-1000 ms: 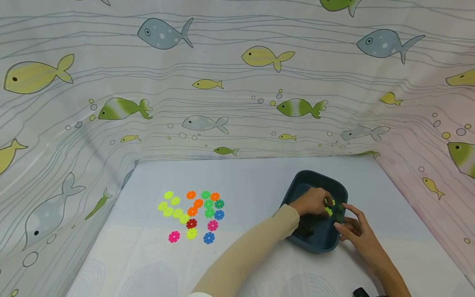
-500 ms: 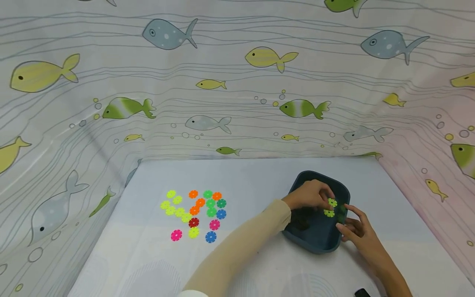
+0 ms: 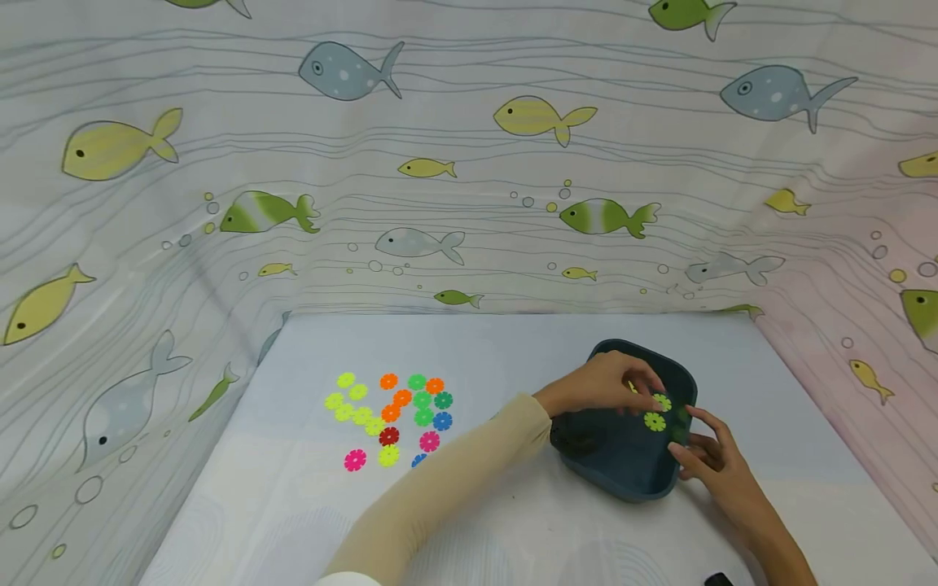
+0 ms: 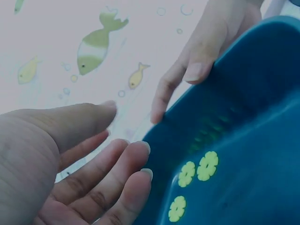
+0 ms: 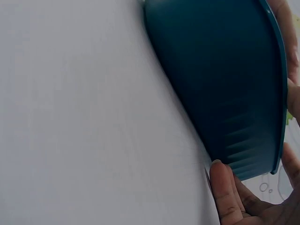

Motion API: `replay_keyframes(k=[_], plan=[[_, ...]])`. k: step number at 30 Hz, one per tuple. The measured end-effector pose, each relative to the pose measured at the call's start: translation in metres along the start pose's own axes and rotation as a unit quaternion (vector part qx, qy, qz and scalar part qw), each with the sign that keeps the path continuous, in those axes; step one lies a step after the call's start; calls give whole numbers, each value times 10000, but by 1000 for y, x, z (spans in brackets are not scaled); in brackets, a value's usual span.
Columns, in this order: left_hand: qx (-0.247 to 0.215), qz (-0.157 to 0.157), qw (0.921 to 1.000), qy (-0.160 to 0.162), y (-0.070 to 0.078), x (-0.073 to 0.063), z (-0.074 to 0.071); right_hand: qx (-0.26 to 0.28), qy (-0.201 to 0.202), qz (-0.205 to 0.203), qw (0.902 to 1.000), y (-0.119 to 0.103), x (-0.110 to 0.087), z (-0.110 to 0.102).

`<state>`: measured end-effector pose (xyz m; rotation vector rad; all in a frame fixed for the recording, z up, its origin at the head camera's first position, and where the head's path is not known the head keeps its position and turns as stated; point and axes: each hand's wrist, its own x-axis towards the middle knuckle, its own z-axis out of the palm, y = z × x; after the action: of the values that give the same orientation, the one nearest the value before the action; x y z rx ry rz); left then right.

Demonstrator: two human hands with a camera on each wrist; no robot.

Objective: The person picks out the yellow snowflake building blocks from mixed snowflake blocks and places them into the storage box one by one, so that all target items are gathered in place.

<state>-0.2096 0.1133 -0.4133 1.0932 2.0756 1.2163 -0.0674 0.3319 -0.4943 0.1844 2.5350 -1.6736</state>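
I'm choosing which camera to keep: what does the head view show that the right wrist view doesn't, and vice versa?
Head only: the beige fabric sleeve, the dark-red flower-shaped disc, and yellow-green flower-shaped discs inside the dark-teal, round-cornered plastic bin.
Right wrist only: pale streaks, perhaps ridges, on the bin's outer wall.
Both: the bin itself, the right hand and the white tabletop.

- Place type: booth-like work area; the building type cannot be determined.
- Indication: fish-print sheeting borders three sides of a white surface.
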Motion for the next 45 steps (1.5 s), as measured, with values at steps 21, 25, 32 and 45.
replay_keyframes(k=[21, 25, 32, 45], plan=[[-504, 232, 9980, 287, -12, -70, -39, 60, -3, 126, 9999, -3, -4, 0], [-397, 366, 9982, 271, -13, -79, -44, 54, -41, 133, 9999, -1, -4, 0], [-501, 356, 9976, 317, -22, -97, -48, 5, -48, 131, 9999, 0, -2, 0], [-810, -182, 9933, 799, -44, -147, -66, 37, -53, 92, 9999, 1, -2, 1]])
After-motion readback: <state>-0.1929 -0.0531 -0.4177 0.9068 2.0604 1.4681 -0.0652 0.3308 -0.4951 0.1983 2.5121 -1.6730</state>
